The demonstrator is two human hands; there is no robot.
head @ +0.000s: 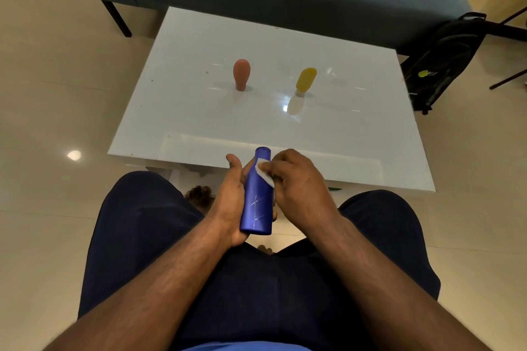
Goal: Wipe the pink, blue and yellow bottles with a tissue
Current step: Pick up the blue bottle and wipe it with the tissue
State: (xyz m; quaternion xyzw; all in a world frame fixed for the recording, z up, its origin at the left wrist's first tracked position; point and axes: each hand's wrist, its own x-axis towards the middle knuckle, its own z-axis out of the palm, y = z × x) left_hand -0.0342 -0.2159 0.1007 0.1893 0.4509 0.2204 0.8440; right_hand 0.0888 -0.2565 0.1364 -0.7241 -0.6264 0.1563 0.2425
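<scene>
Cradling the blue bottle (256,196) from its left side, the left hand (232,194) forms a closed grip around the lower body, thumb pointing up beside the neck and the fingers hidden behind. This bottle is held above the lap, just short of the near edge of the counter (199,122), cap pointing away; its smooth, matte plastic narrows to a slim neck and carries faint pale markings. Against its upper right side the right hand (296,179) pinches a small white tissue (263,172), the fingers curled shut on it and pressing it to the shoulder. On the glossy white counter the pink bottle (241,74) stands cap-down, rounded and bulbous; well to its right the yellow bottle (305,80) stands cap-down too, its cap pale.
</scene>
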